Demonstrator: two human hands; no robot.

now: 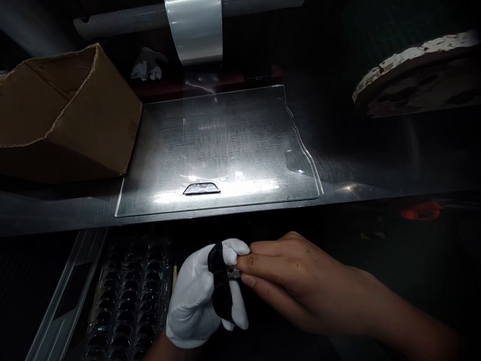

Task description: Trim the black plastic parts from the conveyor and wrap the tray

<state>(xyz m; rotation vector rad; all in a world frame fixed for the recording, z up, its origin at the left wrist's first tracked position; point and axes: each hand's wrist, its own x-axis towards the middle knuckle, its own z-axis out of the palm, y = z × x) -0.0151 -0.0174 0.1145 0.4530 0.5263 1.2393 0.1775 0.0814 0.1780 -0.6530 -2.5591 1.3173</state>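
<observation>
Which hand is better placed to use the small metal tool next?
Probably the right hand: it pinches the metal tool at the curved black part, which the gloved left hand holds.

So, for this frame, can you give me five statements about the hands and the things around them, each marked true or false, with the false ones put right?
1. The left hand wears a white glove and holds a dark curved part. True.
2. The right hand wears a matching white glove. False: it is bare.
3. A small metallic item shows at the right hand's fingertips. True.
4. A trapezoid-shaped piece lies near the front edge of the clear sheet. True.
5. The cardboard box stands to the right of the clear sheet. False: it stands to the left.
</observation>
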